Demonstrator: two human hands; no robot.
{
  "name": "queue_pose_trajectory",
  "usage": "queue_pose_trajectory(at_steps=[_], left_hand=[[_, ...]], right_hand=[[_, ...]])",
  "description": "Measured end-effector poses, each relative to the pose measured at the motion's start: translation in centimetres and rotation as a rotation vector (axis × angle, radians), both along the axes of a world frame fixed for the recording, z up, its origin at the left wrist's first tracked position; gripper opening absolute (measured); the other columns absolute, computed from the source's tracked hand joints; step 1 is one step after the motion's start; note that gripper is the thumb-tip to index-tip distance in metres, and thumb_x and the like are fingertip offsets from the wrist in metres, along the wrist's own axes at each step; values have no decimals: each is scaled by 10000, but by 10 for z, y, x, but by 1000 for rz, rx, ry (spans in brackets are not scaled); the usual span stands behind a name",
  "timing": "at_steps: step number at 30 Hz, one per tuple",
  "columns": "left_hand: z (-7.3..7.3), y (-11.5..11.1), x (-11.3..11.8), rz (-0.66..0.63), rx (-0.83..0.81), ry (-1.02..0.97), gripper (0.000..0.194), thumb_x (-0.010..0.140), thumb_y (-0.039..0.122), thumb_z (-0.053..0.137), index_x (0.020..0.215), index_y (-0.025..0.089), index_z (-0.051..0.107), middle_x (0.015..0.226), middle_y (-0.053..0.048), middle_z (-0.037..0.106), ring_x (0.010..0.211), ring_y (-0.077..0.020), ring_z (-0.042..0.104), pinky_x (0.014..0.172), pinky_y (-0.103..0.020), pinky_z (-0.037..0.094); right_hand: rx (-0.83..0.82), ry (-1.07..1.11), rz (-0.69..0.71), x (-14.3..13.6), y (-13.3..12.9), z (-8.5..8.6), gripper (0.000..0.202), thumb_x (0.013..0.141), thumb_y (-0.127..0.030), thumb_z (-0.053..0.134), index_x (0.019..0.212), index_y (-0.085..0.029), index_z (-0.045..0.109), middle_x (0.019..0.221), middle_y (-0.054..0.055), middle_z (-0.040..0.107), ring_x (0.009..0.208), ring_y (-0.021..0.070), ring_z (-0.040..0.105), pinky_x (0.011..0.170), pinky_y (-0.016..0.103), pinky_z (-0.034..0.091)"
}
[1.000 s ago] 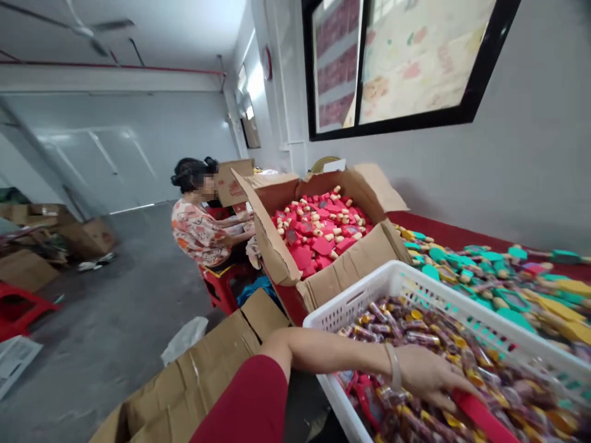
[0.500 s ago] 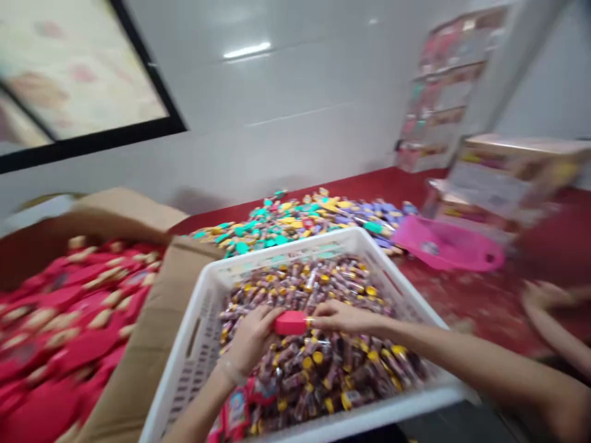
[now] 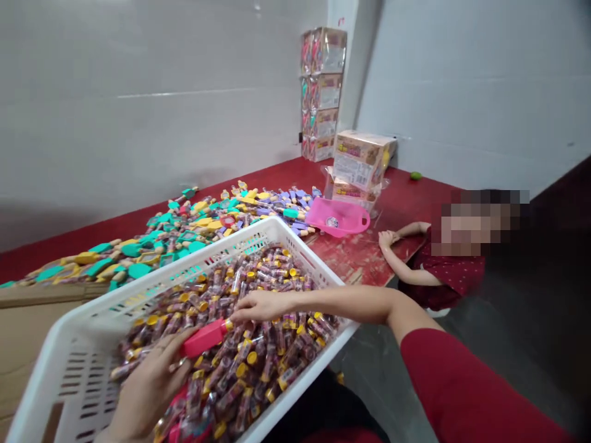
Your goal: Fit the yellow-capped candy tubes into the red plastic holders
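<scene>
My left hand (image 3: 154, 375) is closed around a pinkish-red plastic case (image 3: 203, 339), a flat bar shape held at a slant. At the case's far end, my right hand (image 3: 261, 306) pinches a small tube with a yellow cap (image 3: 227, 325); the cap touches the case, and my fingers cover the rest of the tube. Both hands are over a white plastic crate (image 3: 318, 369) with slotted walls. Heaped inside it are many clear tubes (image 3: 272, 344) with yellow caps and brownish contents. A few red pieces (image 3: 178, 406) lie in the crate below my left hand.
Behind the crate spreads a pile of green, yellow and purple bar-shaped pieces (image 3: 138, 249) on a red table (image 3: 258, 178). A pink scoop (image 3: 339, 216) lies near wrapped boxes (image 3: 355, 160). A cardboard flap (image 3: 41, 326) is at left. Another person (image 3: 443, 271) sits at the right.
The view has swung right, bringing the other person and the stacked boxes further in. The box of red pieces has left view. Both hands keep hold of the case and tube.
</scene>
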State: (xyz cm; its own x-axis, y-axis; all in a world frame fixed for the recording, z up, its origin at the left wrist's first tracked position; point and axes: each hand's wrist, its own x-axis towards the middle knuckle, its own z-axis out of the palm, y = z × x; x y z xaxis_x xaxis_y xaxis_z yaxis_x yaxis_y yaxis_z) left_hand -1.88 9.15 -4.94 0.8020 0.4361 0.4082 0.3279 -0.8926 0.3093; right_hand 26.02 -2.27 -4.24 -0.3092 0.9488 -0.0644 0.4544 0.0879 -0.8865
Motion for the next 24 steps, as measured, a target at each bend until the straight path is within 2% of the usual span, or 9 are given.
queue_pose_trajectory(at_steps=[3,5,7,9,12,16,18,21,24], left_hand=[[7,-10,5,34,-271,81,352,865,436,524,1171,370,684,766,98,722,672,-189,672,596,-275,567],[9,-15,8,50,-359,109,318,866,393,529,1128,352,705,780,103,728,664,-179,666,600,-265,565],[11,-18,9,65,-272,56,330,855,330,536,1139,322,704,964,52,756,807,-208,699,710,-298,588],[12,-21,8,73,-105,-2,371,848,263,524,1176,273,696,1113,-39,738,966,-240,695,852,-349,575],[18,-32,8,88,-42,2,403,825,205,524,1189,212,697,1126,-103,720,1033,-250,670,923,-374,531],[28,-41,16,170,-410,67,259,779,326,660,975,184,753,829,-15,723,759,-169,652,685,-241,487],[26,-41,18,178,-519,93,238,776,382,690,887,182,754,737,15,691,681,-138,616,604,-209,430],[15,-43,17,134,-326,110,279,778,336,692,1019,204,744,855,-11,716,767,-168,640,681,-240,450],[7,-45,14,58,-68,160,369,807,272,628,1162,203,698,994,-77,717,894,-230,650,781,-315,477]], right_hand=[[374,-321,-58,-5,-3,3,355,932,-360,688,1227,-169,638,1111,86,690,960,200,620,857,291,441],[478,-437,-91,-6,-6,3,348,914,-276,694,1238,-157,644,1123,114,686,1015,231,611,928,345,422],[399,-348,-97,-5,-10,5,294,944,-281,641,1208,-154,665,1058,97,697,975,223,621,900,333,440],[171,-125,-41,-5,-14,10,338,978,-405,582,1179,-149,671,930,58,692,827,191,623,752,276,469],[-67,19,17,-6,-20,19,469,1001,-549,460,1109,-148,677,828,37,665,698,172,590,611,248,449],[317,-350,-55,-9,-17,11,374,923,-364,587,1251,-188,612,1173,118,649,1060,277,593,909,376,464],[438,-644,-87,-11,-14,-3,301,853,-220,620,1150,-175,641,1102,138,660,1031,314,593,899,416,445],[305,-741,-75,-15,-14,-22,81,844,-169,594,912,-177,637,833,68,664,796,250,614,737,323,428],[-42,-358,90,-14,-16,-28,122,832,-293,656,814,-198,580,672,-30,561,619,154,528,563,229,337]])
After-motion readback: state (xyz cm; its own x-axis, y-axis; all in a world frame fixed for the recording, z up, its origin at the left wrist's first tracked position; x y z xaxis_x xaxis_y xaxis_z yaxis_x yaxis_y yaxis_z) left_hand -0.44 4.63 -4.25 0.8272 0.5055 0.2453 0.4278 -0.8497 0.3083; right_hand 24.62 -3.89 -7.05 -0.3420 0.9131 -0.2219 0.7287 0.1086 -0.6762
